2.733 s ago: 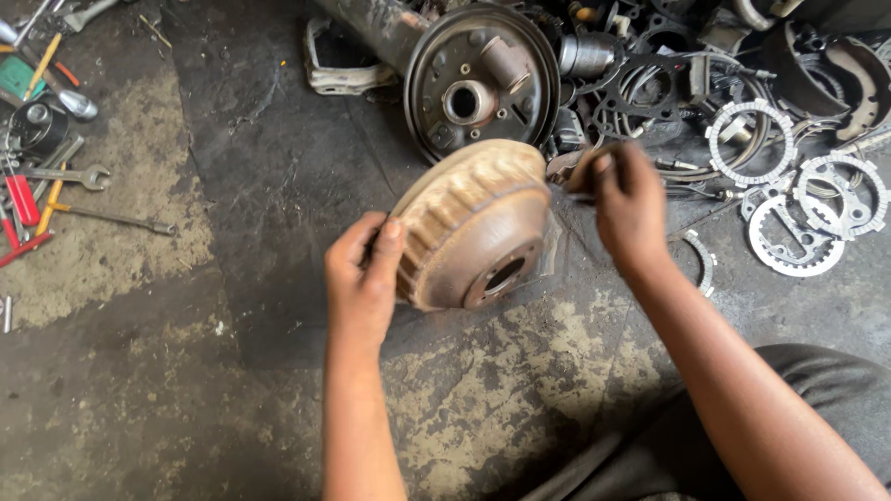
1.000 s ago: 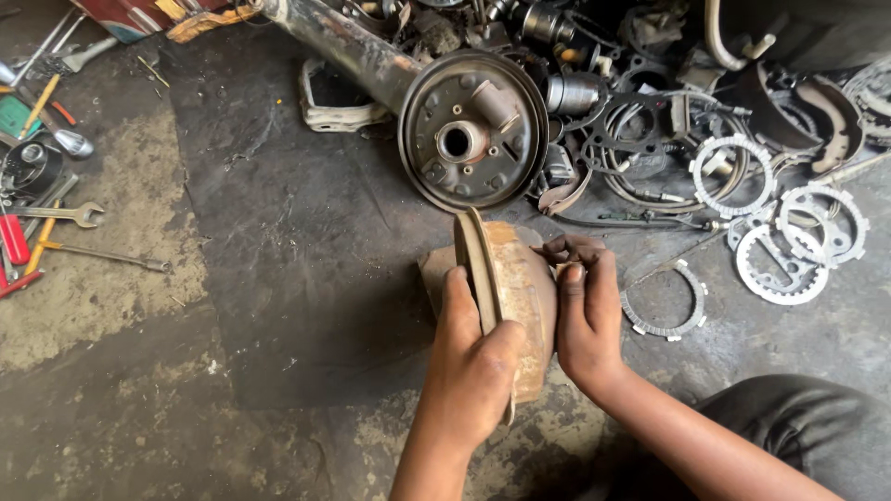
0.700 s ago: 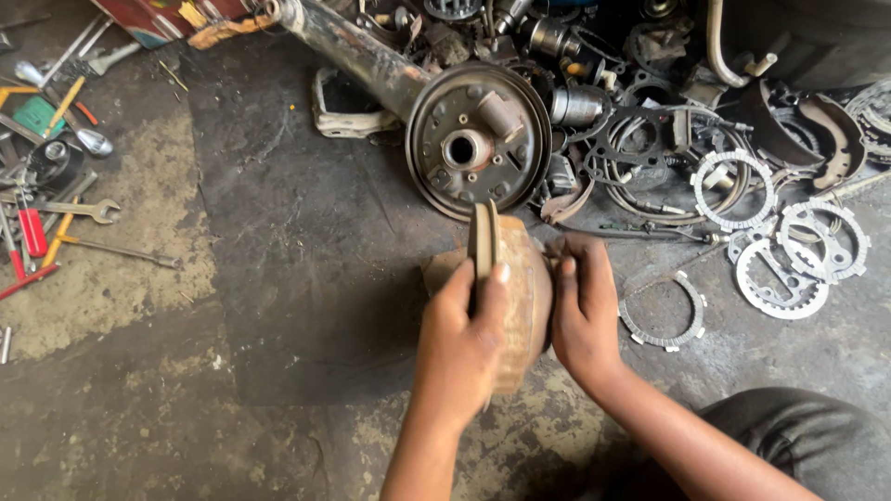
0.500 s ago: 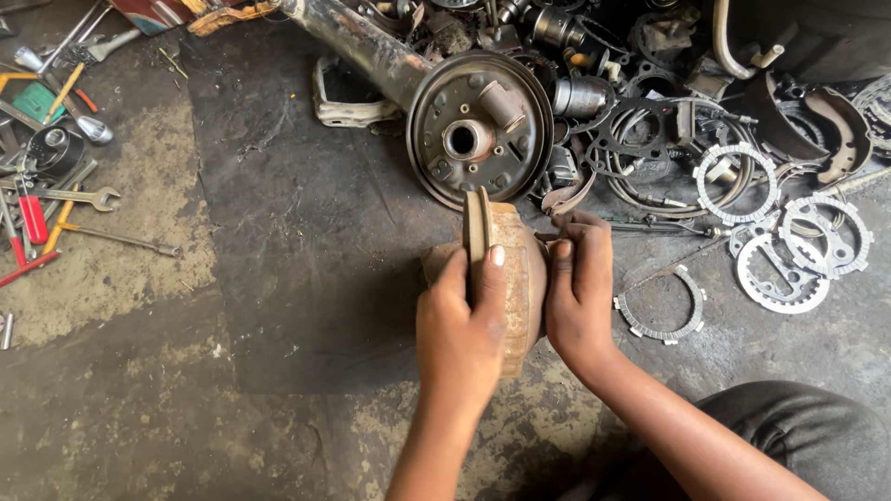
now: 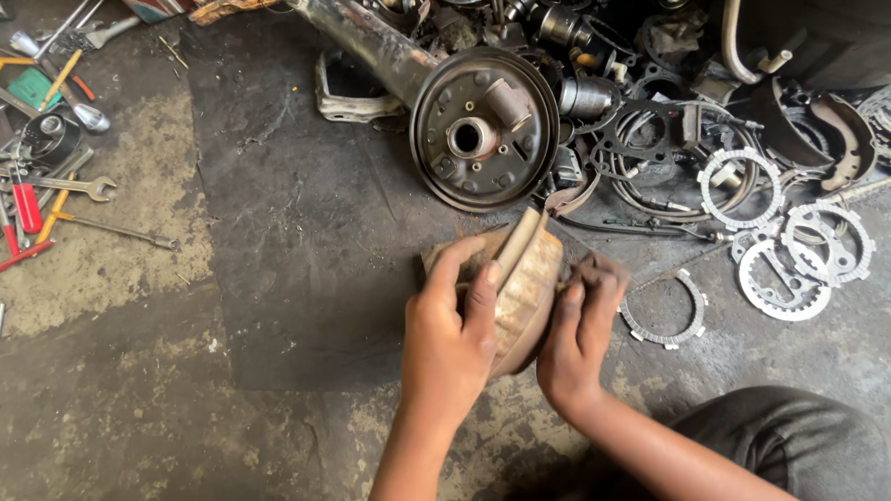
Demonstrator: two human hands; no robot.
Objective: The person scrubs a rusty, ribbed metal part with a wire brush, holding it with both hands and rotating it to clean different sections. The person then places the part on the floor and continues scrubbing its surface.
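A rusty brown brake drum (image 5: 531, 278) stands on edge on the oily floor, its rim tilted up to the right. My left hand (image 5: 452, 325) grips its rim and near side, fingers wrapped over the edge. My right hand (image 5: 580, 329) presses against the drum's right face, fingers curled; I cannot tell what lies under them. Just beyond the drum, a dark round backing plate (image 5: 483, 130) on an axle tube (image 5: 367, 37) faces the camera.
Wrenches and screwdrivers (image 5: 56, 190) lie at the left edge. Toothed clutch rings (image 5: 806, 264) and one ring (image 5: 664, 311) lie on the right, with brake shoes (image 5: 840, 130), gaskets and cables piled behind. My trouser leg (image 5: 789, 445) fills the bottom right.
The drum has tilted, its rim now leaning to the right instead of standing straight. Both hands stayed on it and slid slightly lower.
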